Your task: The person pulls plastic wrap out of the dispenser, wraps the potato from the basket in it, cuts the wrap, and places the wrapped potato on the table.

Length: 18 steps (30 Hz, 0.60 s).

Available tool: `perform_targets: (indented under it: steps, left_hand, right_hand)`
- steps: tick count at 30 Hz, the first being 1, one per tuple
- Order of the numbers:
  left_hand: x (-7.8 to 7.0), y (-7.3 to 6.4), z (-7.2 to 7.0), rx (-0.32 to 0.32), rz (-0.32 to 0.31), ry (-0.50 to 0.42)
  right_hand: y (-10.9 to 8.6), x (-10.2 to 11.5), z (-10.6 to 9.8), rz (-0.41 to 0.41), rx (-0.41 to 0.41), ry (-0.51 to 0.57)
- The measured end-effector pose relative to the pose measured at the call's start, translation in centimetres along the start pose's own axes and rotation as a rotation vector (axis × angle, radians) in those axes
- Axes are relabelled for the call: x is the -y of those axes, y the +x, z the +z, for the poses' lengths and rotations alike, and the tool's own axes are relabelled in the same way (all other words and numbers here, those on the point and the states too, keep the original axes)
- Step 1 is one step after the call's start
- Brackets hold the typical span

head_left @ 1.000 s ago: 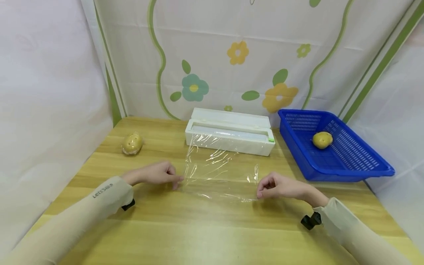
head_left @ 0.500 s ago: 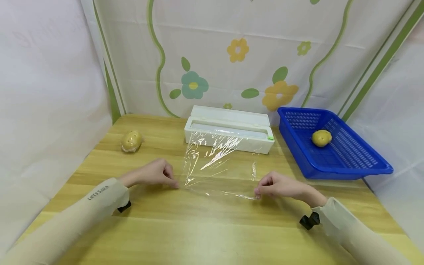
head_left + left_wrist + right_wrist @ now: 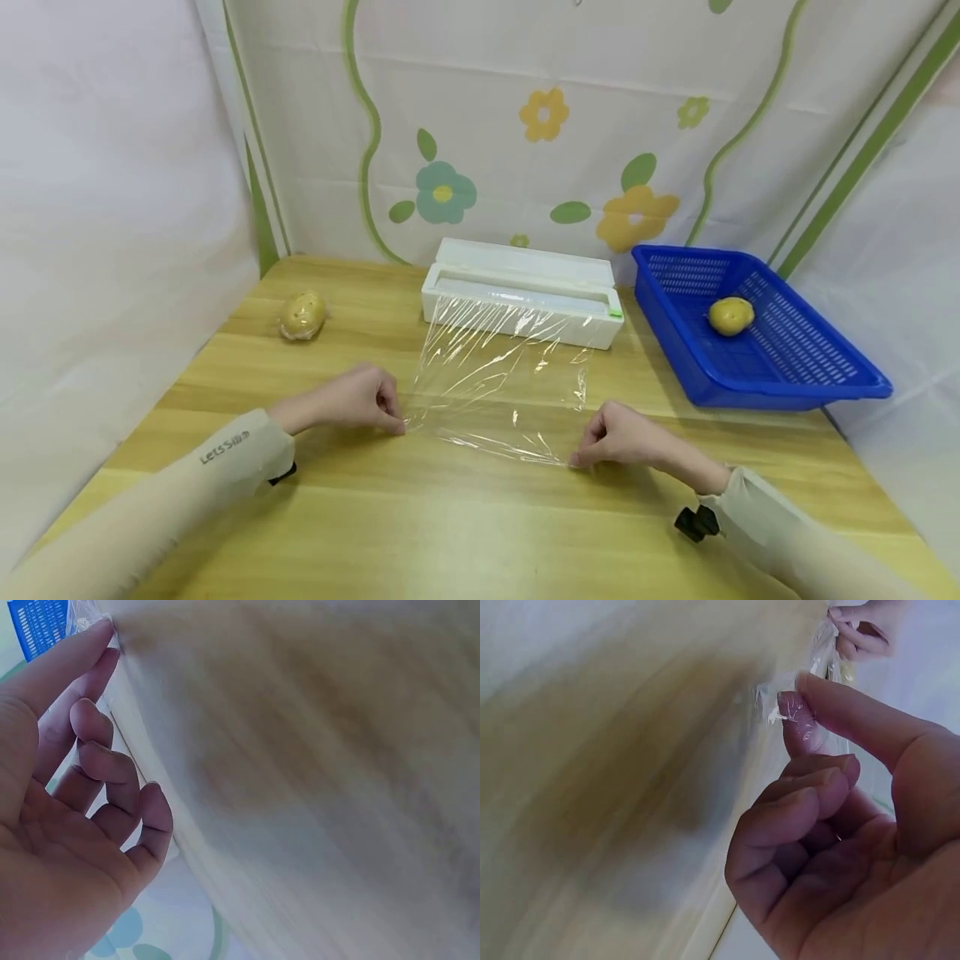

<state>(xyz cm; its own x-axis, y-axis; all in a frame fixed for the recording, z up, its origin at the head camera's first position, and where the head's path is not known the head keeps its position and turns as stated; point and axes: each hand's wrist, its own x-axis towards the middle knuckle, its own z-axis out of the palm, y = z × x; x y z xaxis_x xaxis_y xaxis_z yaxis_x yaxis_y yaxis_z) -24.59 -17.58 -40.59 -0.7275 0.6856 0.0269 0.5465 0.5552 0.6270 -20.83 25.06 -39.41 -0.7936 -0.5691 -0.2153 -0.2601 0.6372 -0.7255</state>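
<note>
A clear sheet of cling film (image 3: 487, 392) stretches toward me out of a long white dispenser box (image 3: 517, 325), whose lid stands raised. My left hand (image 3: 356, 400) pinches the sheet's near left corner between thumb and index finger. At the near right corner my right hand (image 3: 622, 437) pinches the film the same way. In the right wrist view, crinkled film (image 3: 776, 705) shows at the fingertips, with the other fingers curled in. The left wrist view has the left hand (image 3: 75, 772) with thumb and index finger meeting at the film's edge.
A potato wrapped in film (image 3: 302, 316) lies on the wooden table (image 3: 480, 533) at the back left. To the right stands a blue plastic basket (image 3: 697, 375) with a potato (image 3: 731, 317) in it. A flowered curtain (image 3: 480, 108) hangs behind the table.
The right hand has moved slightly toward me and left, drawing its corner of the film along. The left hand has shifted slightly, and its fingertips have closed together on the film.
</note>
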Motion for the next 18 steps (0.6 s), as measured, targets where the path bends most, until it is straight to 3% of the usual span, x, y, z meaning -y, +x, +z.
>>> perform_targets:
  steps: [3, 11, 18]
  left_hand:
    - [0.0, -0.2, 0.0, 0.015, -0.016, 0.005]
    - [0.2, -0.2, -0.8, 0.067, 0.042, 0.034]
    - [0.1, -0.7, -0.9, 0.100, -0.013, 0.041]
  right_hand:
    - [-0.1, 0.2, 0.3, -0.010, 0.013, -0.031]
    - [-0.6, 0.4, 0.7, -0.058, 0.032, -0.082]
    - [-1.0, 0.6, 1.0, -0.065, 0.077, -0.084]
